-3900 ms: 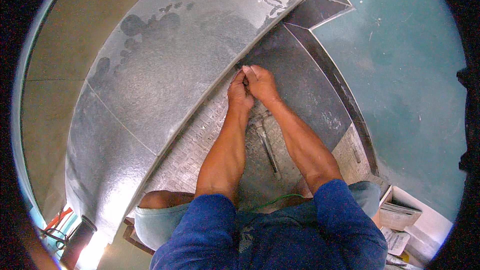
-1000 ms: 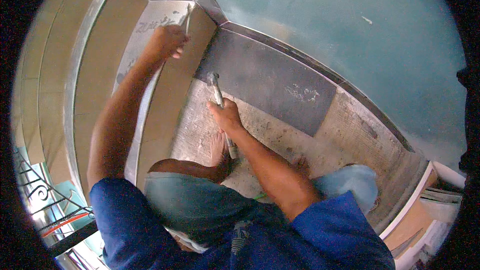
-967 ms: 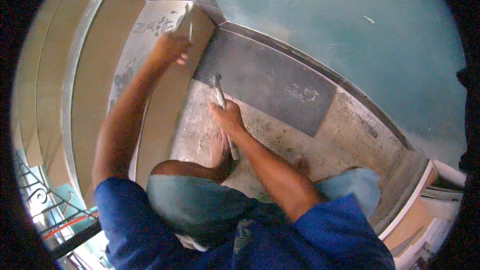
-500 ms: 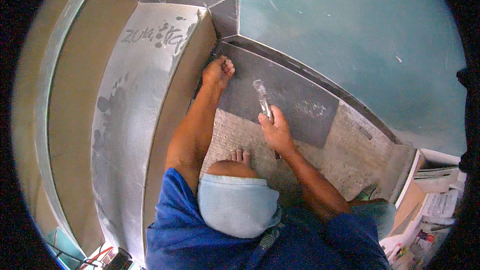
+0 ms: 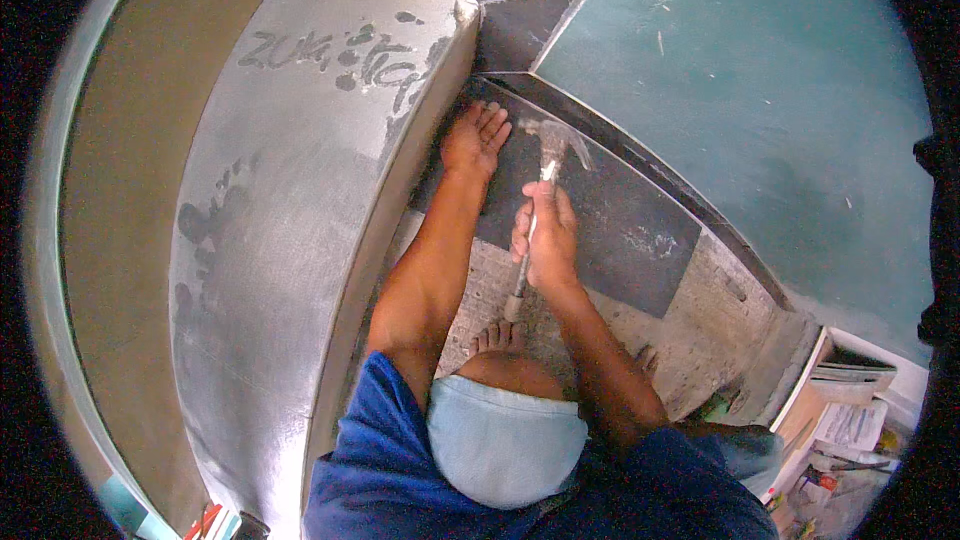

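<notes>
Hammer [image 5: 540, 195] in the right hand [image 5: 545, 240] stands over a dark grey tile [image 5: 590, 210] laid on a stair tread, its metal head raised just above the tile's upper edge and its pale slim handle running down through the fist to a butt end that pokes out below. The right hand is closed tight round the middle of that handle. The left hand [image 5: 475, 138] lies open and flat, fingers spread, pressing on the tile's left end right against the riser of the next step. That step [image 5: 290, 190] is a broad curved slab of smooth grey cement, dull and slightly glossy, marked with darker damp blotches and some scrawled writing near its top. Beyond it a tan, matte band [image 5: 120, 170] curves along the left. The tread under the tile is rough, pale mortar [image 5: 690, 310], gritty and speckled, bare to the right of the tile. A dark tile skirting [image 5: 650, 165] runs along the foot of a teal painted wall [image 5: 760, 90], which shows a few pale flecks and scuffs. The person crouches in a blue shirt and light blue shorts, one bare foot [image 5: 495, 338] on the mortar just below the hammer's butt. At the lower right corner sits a clutter of papers and boxes [image 5: 840, 420].
</notes>
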The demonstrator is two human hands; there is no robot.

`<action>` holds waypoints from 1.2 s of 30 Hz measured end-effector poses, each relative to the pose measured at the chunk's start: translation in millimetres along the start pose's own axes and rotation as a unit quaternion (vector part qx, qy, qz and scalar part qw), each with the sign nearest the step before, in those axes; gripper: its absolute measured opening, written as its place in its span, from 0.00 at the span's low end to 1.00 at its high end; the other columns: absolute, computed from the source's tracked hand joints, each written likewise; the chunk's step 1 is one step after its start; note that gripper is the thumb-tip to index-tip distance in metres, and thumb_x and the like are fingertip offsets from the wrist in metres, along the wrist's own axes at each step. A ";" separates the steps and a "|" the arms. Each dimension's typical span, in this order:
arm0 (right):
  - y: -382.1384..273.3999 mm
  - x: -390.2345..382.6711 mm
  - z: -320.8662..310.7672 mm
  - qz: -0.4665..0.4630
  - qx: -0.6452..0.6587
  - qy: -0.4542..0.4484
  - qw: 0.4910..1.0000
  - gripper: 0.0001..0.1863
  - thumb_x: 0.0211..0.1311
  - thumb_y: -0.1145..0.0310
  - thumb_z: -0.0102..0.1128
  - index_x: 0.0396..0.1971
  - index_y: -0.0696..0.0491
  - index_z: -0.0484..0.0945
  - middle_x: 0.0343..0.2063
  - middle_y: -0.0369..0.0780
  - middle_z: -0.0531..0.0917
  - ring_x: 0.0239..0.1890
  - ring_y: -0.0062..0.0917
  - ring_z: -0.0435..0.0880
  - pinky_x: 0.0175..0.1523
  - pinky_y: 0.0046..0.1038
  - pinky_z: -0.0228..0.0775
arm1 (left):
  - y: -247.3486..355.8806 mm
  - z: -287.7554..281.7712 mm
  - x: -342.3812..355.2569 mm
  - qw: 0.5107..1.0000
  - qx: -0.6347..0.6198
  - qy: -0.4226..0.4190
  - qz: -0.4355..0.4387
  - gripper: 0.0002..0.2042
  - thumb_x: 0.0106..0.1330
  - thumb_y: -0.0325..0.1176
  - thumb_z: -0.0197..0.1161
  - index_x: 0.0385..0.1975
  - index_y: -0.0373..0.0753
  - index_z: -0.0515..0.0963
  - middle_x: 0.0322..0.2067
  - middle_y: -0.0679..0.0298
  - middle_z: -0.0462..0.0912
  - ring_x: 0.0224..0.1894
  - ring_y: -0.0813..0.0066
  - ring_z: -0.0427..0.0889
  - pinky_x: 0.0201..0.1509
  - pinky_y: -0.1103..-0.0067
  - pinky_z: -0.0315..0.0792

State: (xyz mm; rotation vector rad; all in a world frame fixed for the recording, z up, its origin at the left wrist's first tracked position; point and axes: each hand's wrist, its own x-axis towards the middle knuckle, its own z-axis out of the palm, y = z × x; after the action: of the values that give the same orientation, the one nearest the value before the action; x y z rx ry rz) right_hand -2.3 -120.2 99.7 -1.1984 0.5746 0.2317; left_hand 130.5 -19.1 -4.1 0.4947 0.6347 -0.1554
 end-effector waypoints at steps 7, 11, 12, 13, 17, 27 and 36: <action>7.2 37.7 34.2 -0.040 -0.056 -0.011 0.998 0.20 0.70 0.47 0.48 0.40 0.52 0.68 0.14 0.32 0.66 0.08 0.15 0.62 0.11 0.21 0.54 | 4.0 7.6 -4.6 0.999 0.006 0.044 -0.004 0.17 0.71 0.38 0.50 0.53 0.35 0.67 0.52 0.52 0.75 0.50 0.60 0.78 0.58 0.62 0.71; 10.1 47.5 40.0 -0.042 -0.075 -0.011 0.996 0.20 0.71 0.48 0.46 0.37 0.52 0.67 0.12 0.32 0.64 0.08 0.15 0.61 0.10 0.21 0.54 | 8.4 6.0 -5.7 0.999 -0.024 -0.005 -0.020 0.16 0.72 0.38 0.51 0.53 0.35 0.66 0.50 0.53 0.75 0.50 0.60 0.78 0.58 0.62 0.71; 11.2 47.7 40.2 -0.049 -0.046 -0.010 0.998 0.19 0.71 0.48 0.45 0.36 0.51 0.67 0.12 0.32 0.64 0.08 0.15 0.61 0.10 0.21 0.53 | 7.7 4.8 -6.7 0.999 -0.028 0.001 -0.016 0.16 0.71 0.39 0.51 0.53 0.36 0.66 0.49 0.53 0.75 0.49 0.60 0.78 0.57 0.62 0.71; 12.1 47.4 40.1 -0.057 -0.043 -0.004 0.997 0.19 0.71 0.48 0.45 0.36 0.51 0.67 0.12 0.31 0.64 0.08 0.15 0.61 0.10 0.21 0.53 | 6.8 3.7 -7.6 0.999 -0.035 -0.006 -0.012 0.16 0.71 0.39 0.51 0.52 0.36 0.66 0.49 0.54 0.76 0.49 0.60 0.78 0.57 0.62 0.71; 13.9 47.1 38.3 -0.029 -0.073 -0.005 0.997 0.19 0.71 0.48 0.45 0.35 0.51 0.66 0.13 0.31 0.64 0.09 0.15 0.61 0.11 0.22 0.53 | 5.2 0.9 -6.8 0.973 0.216 -0.025 0.082 0.15 0.71 0.39 0.52 0.50 0.37 0.67 0.47 0.54 0.76 0.46 0.60 0.78 0.56 0.62 0.71; 11.2 41.6 26.9 -0.055 -0.033 -0.027 0.998 0.20 0.72 0.48 0.43 0.36 0.52 0.66 0.15 0.32 0.65 0.09 0.15 0.62 0.11 0.21 0.57 | 7.1 6.3 -9.4 0.998 0.000 -0.023 -0.051 0.13 0.71 0.37 0.52 0.48 0.38 0.69 0.43 0.56 0.78 0.46 0.61 0.78 0.56 0.60 0.72; 11.1 46.0 26.4 -0.033 -0.091 -0.026 0.995 0.21 0.71 0.47 0.45 0.36 0.52 0.67 0.14 0.32 0.65 0.09 0.15 0.62 0.11 0.21 0.55 | 0.3 7.3 7.9 0.999 -0.048 0.018 -0.005 0.12 0.71 0.36 0.51 0.49 0.38 0.69 0.45 0.56 0.78 0.45 0.62 0.78 0.54 0.62 0.73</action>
State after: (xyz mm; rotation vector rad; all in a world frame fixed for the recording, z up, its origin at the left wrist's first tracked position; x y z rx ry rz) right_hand 38.9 -97.6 72.5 -1.3809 0.4754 0.2621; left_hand 140.8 -22.4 -3.6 0.4028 0.6769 -0.1249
